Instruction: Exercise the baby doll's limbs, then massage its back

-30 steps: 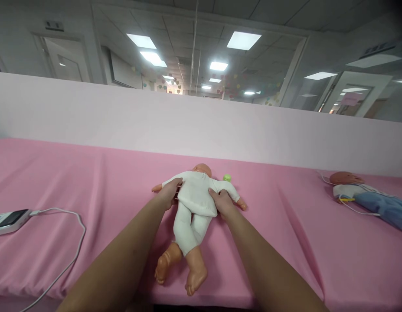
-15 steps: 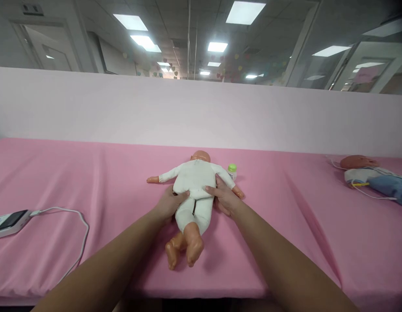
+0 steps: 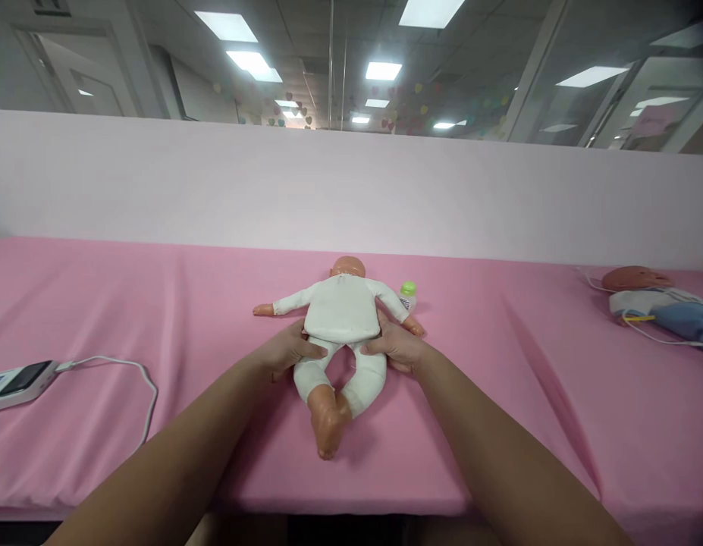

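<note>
White cloth forms the trunk, sleeves and legs of the baby doll (image 3: 343, 303), which lies stretched out on the pink sheet (image 3: 214, 303), its bald head (image 3: 349, 266) pointing away from the person and its feet (image 3: 327, 425) overlapping at the near end; no face shows. If one hand slackened sooner than the other, the doll would probably twist at the hips, as its limbs look limp. A swing toward the person's right could drive the doll's outflung arm into the green-capped bottle (image 3: 408, 294) close by that arm and tip it; whether they touch cannot be told. Too firm a squeeze might dent the soft thighs.

The left hand (image 3: 291, 349) and right hand (image 3: 400, 343) are apart, the doll between them, each half curled and clasped around a thigh, thumb on top, the other fingers mostly hidden at the doll's flank.

Well to the left of the doll lies a handheld device (image 3: 21, 385) with a dark screen; its white cable (image 3: 149, 379) passes out of sight by the left forearm (image 3: 186, 455), so a sweep there could snag it. Well to the right of the doll is a second doll in blue and white (image 3: 678, 315), and beyond the doll's head stands a pale wall (image 3: 351, 189)
</note>
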{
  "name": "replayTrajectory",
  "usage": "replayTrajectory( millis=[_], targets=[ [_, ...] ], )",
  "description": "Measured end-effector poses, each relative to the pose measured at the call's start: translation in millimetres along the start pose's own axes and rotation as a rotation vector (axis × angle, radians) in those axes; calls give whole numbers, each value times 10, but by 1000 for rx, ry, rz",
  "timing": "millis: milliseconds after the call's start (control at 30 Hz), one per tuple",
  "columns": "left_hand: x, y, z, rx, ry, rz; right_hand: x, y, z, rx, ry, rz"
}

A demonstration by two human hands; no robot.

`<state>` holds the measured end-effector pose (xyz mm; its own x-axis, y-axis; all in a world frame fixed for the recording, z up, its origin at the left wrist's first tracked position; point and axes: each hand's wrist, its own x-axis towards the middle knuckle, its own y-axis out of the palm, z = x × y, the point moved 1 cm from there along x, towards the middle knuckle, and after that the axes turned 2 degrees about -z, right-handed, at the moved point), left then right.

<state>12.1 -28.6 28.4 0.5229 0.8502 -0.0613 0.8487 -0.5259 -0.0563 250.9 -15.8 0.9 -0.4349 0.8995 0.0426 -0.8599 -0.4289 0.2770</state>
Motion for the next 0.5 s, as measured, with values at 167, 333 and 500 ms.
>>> replayTrajectory(
  millis=[167, 333, 500],
  targets=[
    [-47, -15, -74, 17, -68, 63, 2, -152, -19, -10, 103, 32],
    [-51, -43, -26, -2, -109, 76, -25, -217, 2, -9, 122, 76],
    [-4, -24, 49, 134, 30, -32, -1, -243, 18, -142, 87, -3]
  ],
)
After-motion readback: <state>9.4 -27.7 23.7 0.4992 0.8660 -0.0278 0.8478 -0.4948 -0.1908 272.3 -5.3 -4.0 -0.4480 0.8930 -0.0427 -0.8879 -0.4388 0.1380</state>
